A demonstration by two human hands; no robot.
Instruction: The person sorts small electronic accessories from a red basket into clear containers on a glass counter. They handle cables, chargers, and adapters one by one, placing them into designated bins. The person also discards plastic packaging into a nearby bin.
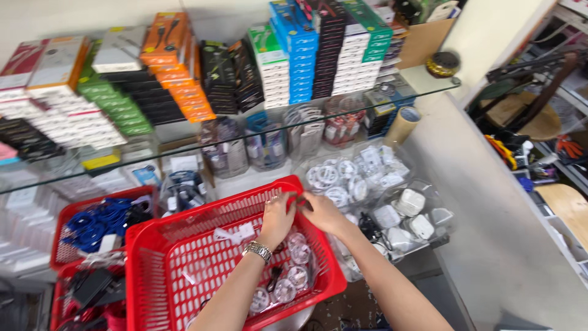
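A: Gripping the far rim of the red basket (184, 239) with both hands, right? Your left hand (278, 217) and right hand (321, 211) meet at the rim's top edge.

B: Looks so, but fingers curl over something small there; I can't tell if it's the rim or a cable bag. Grip closed either way.

A: Basket sits on the counter, tilted toward you, bagged white cables (288, 276) piled at its near corner.

B: Keep your wrists low and steady it, I'd say. Clear bags of chargers (404, 214) lie just beside your right hand; don't sweep them.
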